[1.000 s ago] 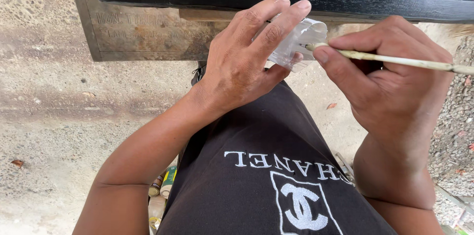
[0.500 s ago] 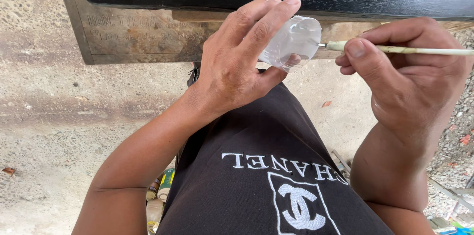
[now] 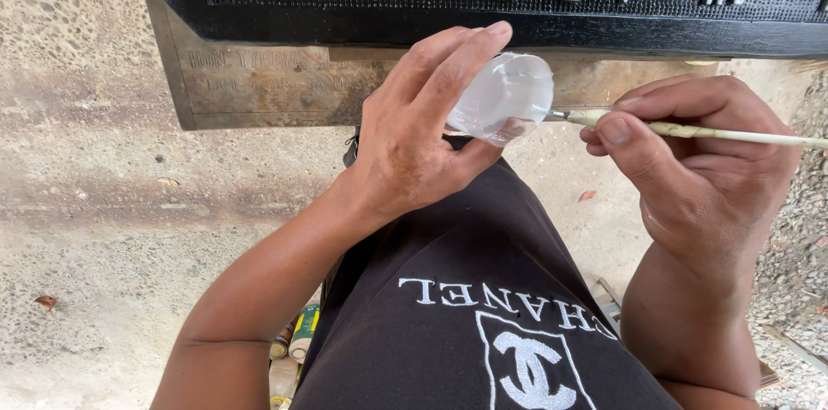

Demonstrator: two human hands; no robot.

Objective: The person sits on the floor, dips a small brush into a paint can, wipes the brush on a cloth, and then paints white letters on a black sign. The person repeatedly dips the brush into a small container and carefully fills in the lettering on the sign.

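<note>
Head view: left hand (image 3: 414,147) curled, fingers pinching small clear paint cup (image 3: 504,95) below black lettered plaque (image 3: 517,26). Right hand (image 3: 690,169) pinching thin brush (image 3: 690,128), tip inside cup. Best kept tilted, steady; load lightly, wipe excess on rim.

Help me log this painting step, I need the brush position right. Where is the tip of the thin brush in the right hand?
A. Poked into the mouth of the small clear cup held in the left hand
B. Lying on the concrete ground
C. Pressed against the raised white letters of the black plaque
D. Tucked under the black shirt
A: the thin brush, gripped by the right hand, runs level to the small clear cup that the left hand holds tilted, and its tip sits at the cup's mouth, below the black plaque.
</note>
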